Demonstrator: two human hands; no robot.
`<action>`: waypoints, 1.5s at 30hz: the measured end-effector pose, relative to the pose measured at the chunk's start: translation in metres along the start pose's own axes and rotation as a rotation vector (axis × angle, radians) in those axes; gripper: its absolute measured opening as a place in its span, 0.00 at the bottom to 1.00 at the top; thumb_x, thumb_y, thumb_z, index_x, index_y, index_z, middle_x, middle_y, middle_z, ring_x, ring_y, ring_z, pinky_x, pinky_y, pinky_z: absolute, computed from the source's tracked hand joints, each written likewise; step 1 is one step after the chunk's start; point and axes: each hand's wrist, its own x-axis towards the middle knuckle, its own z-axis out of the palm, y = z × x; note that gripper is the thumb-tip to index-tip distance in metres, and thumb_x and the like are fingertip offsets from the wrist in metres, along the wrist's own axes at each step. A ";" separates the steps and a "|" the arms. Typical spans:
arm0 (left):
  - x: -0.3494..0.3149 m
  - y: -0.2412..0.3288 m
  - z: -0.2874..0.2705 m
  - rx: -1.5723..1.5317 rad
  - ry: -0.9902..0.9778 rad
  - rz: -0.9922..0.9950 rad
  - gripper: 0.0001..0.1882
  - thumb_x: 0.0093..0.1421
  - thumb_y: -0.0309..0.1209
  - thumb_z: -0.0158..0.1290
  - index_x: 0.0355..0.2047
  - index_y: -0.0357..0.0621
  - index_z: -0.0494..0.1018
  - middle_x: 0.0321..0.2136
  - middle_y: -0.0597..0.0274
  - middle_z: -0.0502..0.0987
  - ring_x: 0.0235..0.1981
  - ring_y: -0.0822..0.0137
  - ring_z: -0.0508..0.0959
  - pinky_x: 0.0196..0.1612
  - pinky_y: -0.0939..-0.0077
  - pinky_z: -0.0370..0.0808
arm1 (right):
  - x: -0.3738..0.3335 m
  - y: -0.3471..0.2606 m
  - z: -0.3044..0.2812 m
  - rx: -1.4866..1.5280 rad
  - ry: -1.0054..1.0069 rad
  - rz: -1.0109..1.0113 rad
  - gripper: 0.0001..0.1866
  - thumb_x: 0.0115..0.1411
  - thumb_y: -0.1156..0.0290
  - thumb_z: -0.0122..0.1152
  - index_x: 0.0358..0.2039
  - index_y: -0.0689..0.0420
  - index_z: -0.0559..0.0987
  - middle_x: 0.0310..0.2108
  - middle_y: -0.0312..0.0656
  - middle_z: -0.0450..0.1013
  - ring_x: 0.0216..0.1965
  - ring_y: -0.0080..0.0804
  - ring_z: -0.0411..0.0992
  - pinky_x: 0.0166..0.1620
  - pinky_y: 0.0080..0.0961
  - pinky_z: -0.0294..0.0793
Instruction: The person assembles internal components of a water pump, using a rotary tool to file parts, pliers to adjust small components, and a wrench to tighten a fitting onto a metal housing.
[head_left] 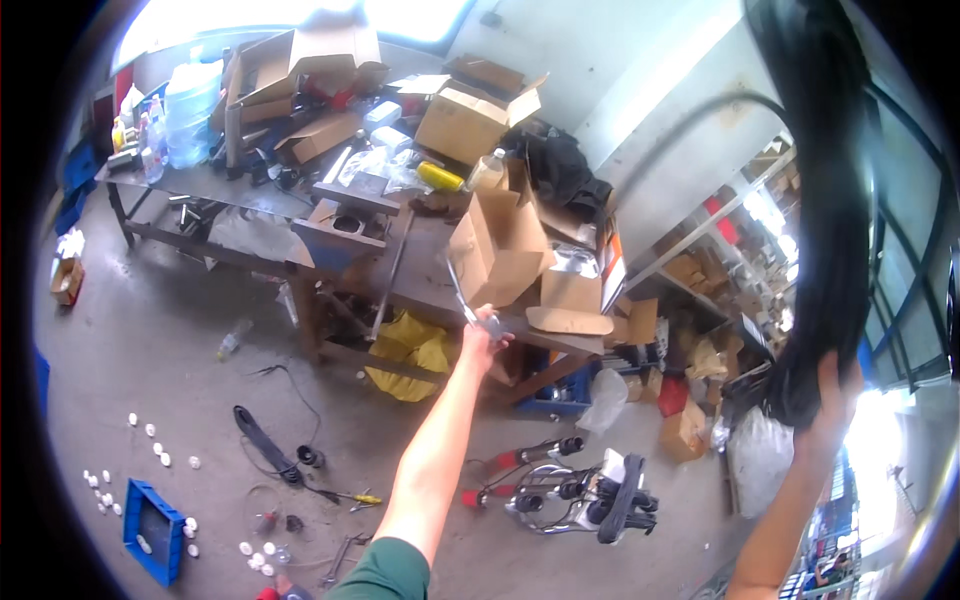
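My left hand (482, 345) reaches forward to the front edge of the cluttered workbench. Its fingers are closed around a slim metal tool (462, 295) with a long thin shaft and a grey part by the fingers; its exact kind is unclear. The tool's tip stands in front of an open cardboard box (495, 245). At the right, my right hand (835, 395) is raised and grips the lower end of a thick black bundle (825, 190), which looks like coiled cable or hose. This bundle hangs close to me, and its upper part runs out of the frame.
Boxes, bottles and a large water jug (192, 110) crowd the workbench (400, 275). On the floor lie a pile of machine parts (570, 490), a black strap-like coil (262, 445), a blue crate (152, 530) and scattered white discs (160, 450). Shelving (740, 200) stands at the right.
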 end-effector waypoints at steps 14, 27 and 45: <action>-0.503 0.112 -0.244 -0.534 0.117 0.020 0.32 0.59 0.58 0.51 0.49 0.41 0.67 0.51 0.50 0.77 0.12 0.72 0.66 0.16 0.77 0.59 | -0.376 0.058 -0.165 -0.472 -0.274 0.557 0.35 0.60 0.69 0.68 0.62 0.71 0.63 0.54 0.49 0.70 0.53 0.34 0.70 0.58 0.30 0.67; -0.555 0.061 -0.665 -0.220 0.204 -0.351 0.34 0.64 0.61 0.40 0.45 0.36 0.62 0.40 0.30 0.76 0.10 0.57 0.73 0.12 0.68 0.66 | -0.855 0.476 -0.033 -0.572 -0.999 0.806 0.22 0.48 0.67 0.77 0.39 0.69 0.81 0.28 0.43 0.78 0.31 0.25 0.74 0.38 0.27 0.75; -0.496 -0.066 -0.552 0.332 0.005 -0.393 0.29 0.61 0.56 0.44 0.37 0.38 0.71 0.32 0.39 0.79 0.18 0.59 0.74 0.18 0.67 0.71 | -0.898 0.560 -0.195 -0.987 -0.688 -0.100 0.31 0.62 0.57 0.66 0.59 0.63 0.71 0.57 0.55 0.70 0.58 0.56 0.67 0.61 0.46 0.65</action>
